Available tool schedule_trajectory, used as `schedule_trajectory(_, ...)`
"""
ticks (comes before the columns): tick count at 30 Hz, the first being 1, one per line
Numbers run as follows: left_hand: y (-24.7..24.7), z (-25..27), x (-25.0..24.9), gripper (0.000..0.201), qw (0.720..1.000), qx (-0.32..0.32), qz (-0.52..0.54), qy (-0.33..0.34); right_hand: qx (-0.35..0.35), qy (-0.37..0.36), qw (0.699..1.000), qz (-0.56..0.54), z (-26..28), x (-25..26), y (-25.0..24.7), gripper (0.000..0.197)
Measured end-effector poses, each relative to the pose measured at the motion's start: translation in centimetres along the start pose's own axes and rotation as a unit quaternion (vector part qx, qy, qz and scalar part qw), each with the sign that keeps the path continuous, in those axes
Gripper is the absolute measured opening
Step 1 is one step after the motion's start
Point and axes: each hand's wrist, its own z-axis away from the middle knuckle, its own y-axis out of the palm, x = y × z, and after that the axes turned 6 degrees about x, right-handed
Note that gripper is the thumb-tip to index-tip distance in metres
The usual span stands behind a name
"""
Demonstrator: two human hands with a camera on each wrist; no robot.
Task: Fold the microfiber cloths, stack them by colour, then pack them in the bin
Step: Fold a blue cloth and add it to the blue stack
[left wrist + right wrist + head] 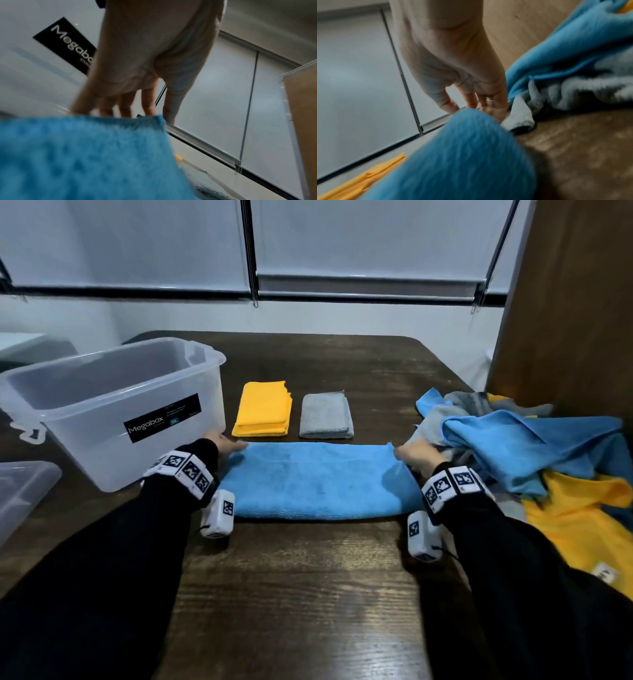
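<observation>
Nearest, the blue cloth [317, 484] was laid flat across the dark wooden table [301, 594], folded once into a long band with its fold toward the person and its open edges away. It was held at both far corners: the left hand [222, 444] at the left corner and the right hand [416, 456] at the right. In the wrist views the fingers [126, 105] of each hand were seen reaching down behind the cloth edge, the thumb apart on the near side, so each corner was judged to be pinched; the fingertips themselves were hidden by the pile. This two-corner hold was judged to serve for keeping the edges matched and the band taut before the next fold.

Just beyond the cloth, two finished stacks were set side by side but apart: a yellow stack [262, 409] and a grey stack [327, 416], one colour each, as the task asks. A free place for blue was noted beside them.

To the left, the clear bin [113, 409] stood upright, just beside the left hand, with no cloth seen in it; packing was therefore judged not yet begun. To the right, the unfolded pile [534, 446] of blue, grey and yellow cloths was heaped against a wooden panel [568, 302], within reach of the right hand.
</observation>
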Motion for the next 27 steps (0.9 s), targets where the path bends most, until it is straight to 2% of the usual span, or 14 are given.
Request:
schedule_trajectory(3, 0.2, 0.1, 0.5, 0.047, 0.982, 0.080, -0.167, -0.043, 0.055, 0.035, 0.998, 0.000, 1.4, 0.2, 0.9, 0.028)
schedule_trajectory(6, 0.1, 0.4, 1.6, 0.049, 0.969, 0.117, -0.217, -0.029, 0.080, 0.034, 0.996, 0.016, 2.4, 0.2, 1.3, 0.024)
schedule_trajectory(8, 0.2, 1.0, 2.2, 0.067, 0.968, 0.123, -0.219, -0.030, 0.090, 0.038, 0.994, 0.045, 2.4, -0.1, 1.1, 0.047)
schedule_trajectory(10, 0.0, 1.9, 2.8, 0.073, 0.968, 0.113, -0.222, -0.027, 0.109, 0.038, 0.990, 0.078, 0.8, -1.3, 0.9, 0.065)
schedule_trajectory(12, -0.6, 3.0, 3.3, 0.072, 0.959, 0.128, -0.252, -0.028, 0.143, 0.040, 0.982, 0.115, 3.3, -0.6, 0.4, 0.053)
schedule_trajectory(14, -1.2, 4.2, 3.6, 0.073, 0.934, 0.193, -0.299, -0.028, 0.196, 0.043, 0.961, 0.188, 5.4, -0.1, -0.5, 0.035)
schedule_trajectory(15, -1.4, 4.5, 3.8, 0.070, 0.925, 0.233, -0.296, -0.037, 0.228, 0.046, 0.947, 0.222, 5.9, -0.2, -0.9, 0.034)
schedule_trajectory(17, -1.7, 5.0, 3.9, 0.044, 0.924, 0.273, -0.263, -0.056, 0.277, 0.057, 0.927, 0.246, 6.1, -0.6, -1.6, 0.039)
schedule_trajectory(19, -2.0, 4.9, 4.3, 0.027, 0.935, 0.262, -0.231, -0.054, 0.283, 0.071, 0.931, 0.220, 6.2, -0.6, -1.9, 0.032)
schedule_trajectory(21, -2.1, 4.3, 4.5, 0.028, 0.955, 0.213, -0.204, -0.027, 0.259, 0.077, 0.942, 0.197, 6.5, -0.5, -2.5, 0.024)
schedule_trajectory(24, -2.4, 4.0, 3.9, 0.029, 0.968, 0.149, -0.200, 0.012, 0.250, 0.057, 0.955, 0.146, 6.5, -0.8, -3.7, 0.040)
schedule_trajectory(27, -3.0, 4.2, 2.8, 0.021, 0.980, 0.144, -0.135, 0.023, 0.258, 0.030, 0.961, 0.099, 6.1, -1.4, -4.9, 0.048)
